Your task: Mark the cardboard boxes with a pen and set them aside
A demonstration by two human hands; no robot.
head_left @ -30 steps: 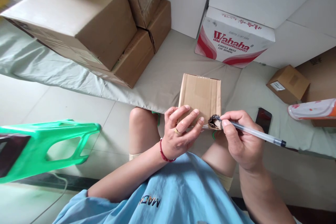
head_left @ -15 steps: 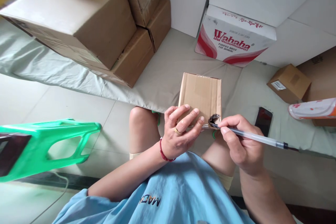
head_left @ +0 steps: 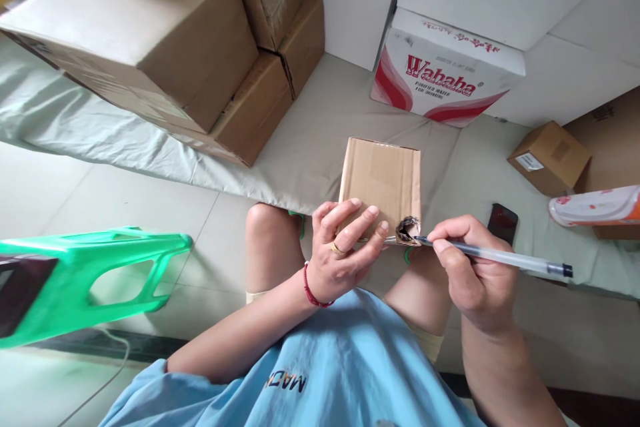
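Note:
My left hand (head_left: 347,247) grips a small brown cardboard box (head_left: 383,177) over my lap, its fingers spread across the upper face and the thumb hidden. At the box's near right corner is a ragged, dark-edged hole (head_left: 409,229). Between thumb and fingers, my right hand (head_left: 475,267) holds a pen (head_left: 515,259) with a clear barrel and a dark end. The pen's tip points left and meets the right edge of the hole; whether it touches the cardboard I cannot tell.
Large brown cartons (head_left: 150,27) stand at the back left on a cloth-covered surface (head_left: 320,120). A Wahaha carton (head_left: 443,77) stands behind the held box. A phone (head_left: 502,223) and a small brown box (head_left: 550,157) lie to the right. A green stool (head_left: 165,260) is at the left.
My right hand has moved to the right with the pen, drawing its tip out of the hole to the hole's edge. My left hand and the box have stayed in place.

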